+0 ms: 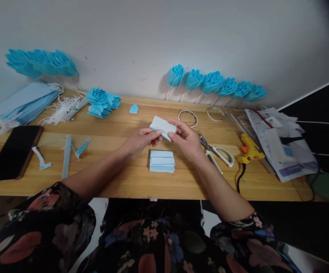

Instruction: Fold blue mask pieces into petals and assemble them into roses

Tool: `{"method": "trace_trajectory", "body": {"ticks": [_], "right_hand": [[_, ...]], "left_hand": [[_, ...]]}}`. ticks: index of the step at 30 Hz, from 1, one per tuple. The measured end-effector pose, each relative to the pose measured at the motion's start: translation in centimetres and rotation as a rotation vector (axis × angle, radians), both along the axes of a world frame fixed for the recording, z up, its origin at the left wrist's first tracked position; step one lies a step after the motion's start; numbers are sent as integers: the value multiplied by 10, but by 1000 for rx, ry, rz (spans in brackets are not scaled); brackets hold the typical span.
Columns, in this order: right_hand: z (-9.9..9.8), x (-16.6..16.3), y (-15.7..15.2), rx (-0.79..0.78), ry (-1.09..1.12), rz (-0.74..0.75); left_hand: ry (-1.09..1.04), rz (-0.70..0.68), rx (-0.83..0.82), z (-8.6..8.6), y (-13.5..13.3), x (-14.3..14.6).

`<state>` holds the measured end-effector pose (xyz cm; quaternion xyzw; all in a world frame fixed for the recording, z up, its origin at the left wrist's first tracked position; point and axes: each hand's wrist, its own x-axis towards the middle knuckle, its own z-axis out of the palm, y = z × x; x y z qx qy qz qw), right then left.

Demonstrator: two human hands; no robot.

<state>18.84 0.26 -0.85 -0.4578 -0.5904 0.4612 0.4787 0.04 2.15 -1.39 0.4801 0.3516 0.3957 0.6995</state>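
Both my hands hold one small folded piece of light blue mask fabric above the wooden table. My left hand pinches its left lower edge. My right hand pinches its right side with thumb and fingers. Just below the hands, a small stack of folded blue fabric pieces lies on the table. White-handled scissors lie close to my right wrist.
Blue fabric roses line the wall, more lie at back left beside a pile of face masks. A black phone, cut strips, tape rings, a yellow glue gun and papers also lie about.
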Motion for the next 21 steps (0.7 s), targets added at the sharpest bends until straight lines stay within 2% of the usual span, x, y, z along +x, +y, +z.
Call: {"method": "trace_trajectory", "body": {"ticks": [8,21], "right_hand": [[2,-1,-1,2,10,11],[-1,0,0,11,-24,6]], "left_hand": [[5,11,39,-1,0,0],[166,92,125,11,-5,-1]]}}
